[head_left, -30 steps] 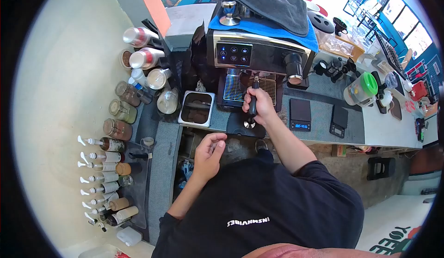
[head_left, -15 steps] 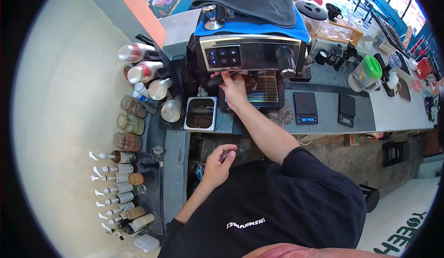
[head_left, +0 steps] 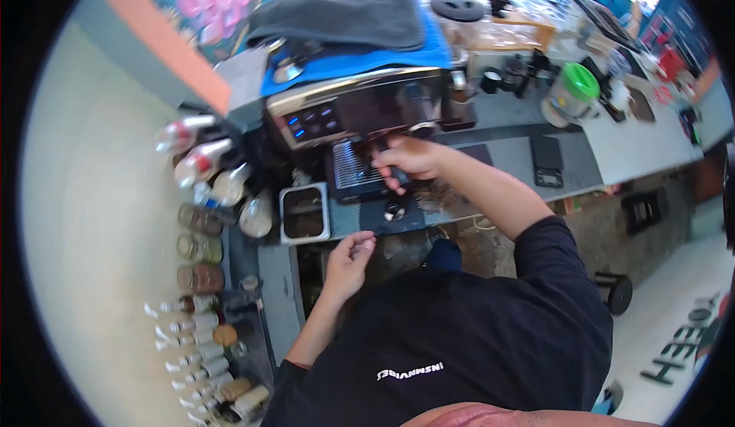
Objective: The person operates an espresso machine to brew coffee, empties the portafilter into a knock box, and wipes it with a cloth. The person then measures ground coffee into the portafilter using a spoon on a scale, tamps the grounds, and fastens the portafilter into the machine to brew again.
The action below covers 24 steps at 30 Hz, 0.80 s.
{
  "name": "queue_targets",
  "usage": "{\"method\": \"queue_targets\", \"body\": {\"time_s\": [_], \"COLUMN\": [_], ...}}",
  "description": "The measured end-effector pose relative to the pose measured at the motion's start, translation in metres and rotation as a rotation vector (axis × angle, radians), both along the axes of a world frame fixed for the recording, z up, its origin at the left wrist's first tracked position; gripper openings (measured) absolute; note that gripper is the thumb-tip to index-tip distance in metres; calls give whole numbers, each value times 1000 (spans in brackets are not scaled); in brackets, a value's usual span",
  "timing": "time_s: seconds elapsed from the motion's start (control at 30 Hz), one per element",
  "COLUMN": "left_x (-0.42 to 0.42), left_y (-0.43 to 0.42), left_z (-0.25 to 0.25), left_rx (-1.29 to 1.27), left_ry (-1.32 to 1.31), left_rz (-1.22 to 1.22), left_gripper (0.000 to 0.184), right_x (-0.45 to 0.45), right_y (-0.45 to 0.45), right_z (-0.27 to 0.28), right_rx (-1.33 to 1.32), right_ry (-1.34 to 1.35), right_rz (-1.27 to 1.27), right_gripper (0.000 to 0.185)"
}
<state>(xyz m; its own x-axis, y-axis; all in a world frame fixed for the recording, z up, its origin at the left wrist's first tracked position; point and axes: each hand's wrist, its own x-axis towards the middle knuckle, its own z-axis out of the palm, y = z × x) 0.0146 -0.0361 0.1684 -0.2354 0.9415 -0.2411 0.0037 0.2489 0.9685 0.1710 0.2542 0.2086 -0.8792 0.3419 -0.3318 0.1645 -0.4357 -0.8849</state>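
Note:
My right hand (head_left: 409,159) is closed round the black handle of a portafilter (head_left: 398,175), just below the front panel of the espresso machine (head_left: 360,105). The handle points toward me. Whether the basket end is seated in the machine is hidden by the hand and panel. Beneath lies the slatted drip tray (head_left: 351,168). My left hand (head_left: 348,265) hovers near the counter's front edge, loosely curled, with nothing visible in it. Closest to it are a metal bin (head_left: 327,213) with dark contents and a dark mat (head_left: 409,224) bearing a small shiny round piece (head_left: 393,211).
A blue cloth (head_left: 360,62), a grey towel (head_left: 337,21) and a metal tamper (head_left: 287,67) top the machine. Jars (head_left: 200,248) and pump bottles (head_left: 200,323) line the left wall. A black scale (head_left: 547,161) and green-lidded jug (head_left: 573,94) stand right.
My right hand has moved from the machine's left side toward its right, swinging the portafilter handle toward me. The view has turned and blurred. My left hand stays near the counter edge.

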Motion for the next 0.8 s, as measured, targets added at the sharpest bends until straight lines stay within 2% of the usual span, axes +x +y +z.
{"method": "queue_targets", "body": {"time_s": [0.1,0.17,0.2,0.23,0.27,0.3,0.33,0.37,0.4,0.5,0.6,0.7,0.8], "left_x": [-12,-20,-26,-31,-31,-31,-35,-38,-39,-40,-39,-35,-27], "left_y": [51,87,105,120,131,142,152,159,166,182,189,192,189], "left_z": [-24,-37,-49,-57,-53,-48,-56,-60,-64,-82,-96,-92,-72], "left_rx": [39,90,124,132,123,113,86,74,62,92,188,134,24], "left_ry": [106,232,261,330,394,459,468,497,525,566,695,641,328], "left_rz": [16,85,124,149,160,176,184,177,172,183,228,205,180], "left_gripper": [33,36,39,42,43,44,46,47,47,47,39,33,29], "right_x": [8,33,47,62,82,101,128,148,164,178,173,172,172], "right_y": [-7,-18,-6,-1,-3,-5,-9,-26,-37,-53,-55,-59,-66], "right_z": [13,19,-8,-32,-56,-97,-130,-135,-149,-158,-166,-172,-159], "right_rx": [10,164,221,357,437,818,1143,1003,914,683,744,810,786], "right_ry": [-26,23,30,67,-61,-258,-636,-910,-1070,-1239,-1264,-1244,-1103], "right_rz": [-31,-152,-162,-315,-622,-954,-1067,-1030,-957,-753,-688,-746,-909], "right_gripper": [31,43,51,53,52,53,67,95,131,150,153,146,134]}}
